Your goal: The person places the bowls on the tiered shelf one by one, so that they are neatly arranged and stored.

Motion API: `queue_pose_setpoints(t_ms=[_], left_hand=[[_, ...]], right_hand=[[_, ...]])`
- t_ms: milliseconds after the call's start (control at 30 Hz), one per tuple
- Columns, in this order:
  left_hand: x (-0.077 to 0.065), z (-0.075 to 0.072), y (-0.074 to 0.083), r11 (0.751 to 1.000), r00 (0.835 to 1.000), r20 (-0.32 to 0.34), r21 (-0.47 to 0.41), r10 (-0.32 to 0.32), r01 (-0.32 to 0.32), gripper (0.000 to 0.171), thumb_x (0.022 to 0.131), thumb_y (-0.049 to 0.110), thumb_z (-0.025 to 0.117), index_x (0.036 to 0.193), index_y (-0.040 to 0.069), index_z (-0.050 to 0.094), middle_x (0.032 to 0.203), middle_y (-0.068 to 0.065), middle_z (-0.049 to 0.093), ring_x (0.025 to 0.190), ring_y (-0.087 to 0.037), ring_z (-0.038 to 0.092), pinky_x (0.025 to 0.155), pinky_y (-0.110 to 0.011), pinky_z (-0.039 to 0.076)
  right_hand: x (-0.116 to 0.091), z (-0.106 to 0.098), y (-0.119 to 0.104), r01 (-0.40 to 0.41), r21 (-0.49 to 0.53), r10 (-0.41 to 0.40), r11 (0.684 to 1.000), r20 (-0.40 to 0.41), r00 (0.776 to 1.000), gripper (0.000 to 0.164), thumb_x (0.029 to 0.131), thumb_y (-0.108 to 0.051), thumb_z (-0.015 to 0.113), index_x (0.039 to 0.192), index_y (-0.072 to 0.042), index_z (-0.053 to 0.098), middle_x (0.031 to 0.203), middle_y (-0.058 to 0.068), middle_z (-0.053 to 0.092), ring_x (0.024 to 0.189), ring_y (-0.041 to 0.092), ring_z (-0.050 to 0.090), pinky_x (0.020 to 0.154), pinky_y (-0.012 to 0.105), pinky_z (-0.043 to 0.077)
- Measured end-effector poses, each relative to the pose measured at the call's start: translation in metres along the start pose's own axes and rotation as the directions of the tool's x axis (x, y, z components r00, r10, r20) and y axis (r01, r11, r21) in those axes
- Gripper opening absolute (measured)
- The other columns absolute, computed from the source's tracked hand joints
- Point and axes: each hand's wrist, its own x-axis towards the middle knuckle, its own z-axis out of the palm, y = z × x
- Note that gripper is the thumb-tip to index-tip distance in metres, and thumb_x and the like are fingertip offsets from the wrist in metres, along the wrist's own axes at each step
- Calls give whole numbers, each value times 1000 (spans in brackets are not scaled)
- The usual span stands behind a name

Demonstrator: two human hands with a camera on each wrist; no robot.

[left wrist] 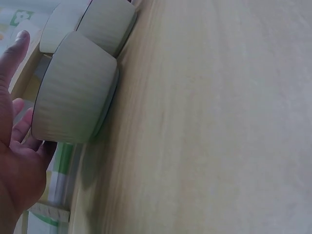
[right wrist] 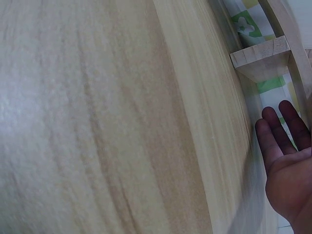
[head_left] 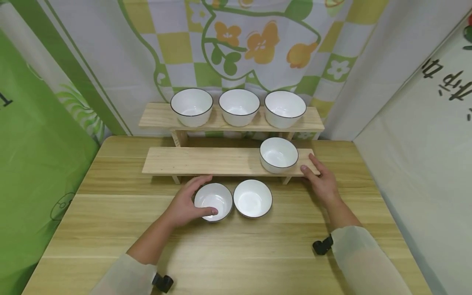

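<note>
On the table, a white dark-rimmed bowl point(head_left: 213, 201) sits at my left hand point(head_left: 186, 205). My left fingers spread along its far left side, and the straight thumb reaches over its opening. From the left wrist view, this bowl's ribbed outer wall point(left wrist: 75, 90) shows fingertips close against it near the rim. A second bowl point(head_left: 253, 198) stands beside it on the right. My right hand point(head_left: 324, 182) is at the right end of the lower wooden shelf point(head_left: 203, 160), thumb and index finger over the board. Its other fingers point(right wrist: 275, 134) extend straight below the board.
One bowl point(head_left: 278, 155) stands on the lower shelf near its right end. Three more bowls, one of them at the left point(head_left: 191, 107), line the upper shelf point(head_left: 156, 116). A patterned curtain point(head_left: 177, 49) hangs behind, and the wooden table point(head_left: 258, 254) extends toward me.
</note>
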Motion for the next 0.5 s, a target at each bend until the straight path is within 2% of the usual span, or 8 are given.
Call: queue_pose_setpoints(t_ms=[100, 200, 300, 500], left_hand=[[-3, 1, -1, 1000, 1000, 15, 0, -16, 16, 101, 66, 37, 101, 153, 22, 52, 155, -4, 48, 143, -31, 44, 116, -56, 38], [-4, 3, -2, 999, 999, 34, -3, -43, 43, 109, 64, 37, 101, 156, 16, 47, 157, -4, 46, 143, -31, 44, 116, -56, 38], [-6, 4, -3, 998, 996, 51, 2, -68, 68, 119, 62, 40, 102, 159, 12, 40, 158, -4, 46, 143, -31, 44, 117, -56, 37], [-7, 4, -6, 996, 994, 69, 9, -86, 85, 130, 57, 42, 104, 162, 10, 34, 158, -6, 46, 140, -32, 47, 116, -56, 38]], right_hand=[[7, -2, 12, 5, -26, -5, 1000, -14, 1000, 75, 101, -36, 69, 164, -21, 30, 168, 19, 22, 140, 40, 44, 94, 15, 52], [8, -3, 15, -1, -25, 0, 1000, -18, 1000, 75, 102, -36, 69, 164, -22, 30, 170, 17, 19, 141, 40, 44, 93, 13, 51], [6, -2, 10, -11, -5, 11, 1000, -13, 1000, 76, 101, -34, 70, 164, -20, 30, 170, 18, 18, 141, 41, 44, 94, 16, 53], [-1, 0, -5, -29, -40, 28, 999, -15, 999, 76, 100, -36, 72, 164, -20, 33, 169, 18, 22, 141, 39, 45, 90, 10, 51]])
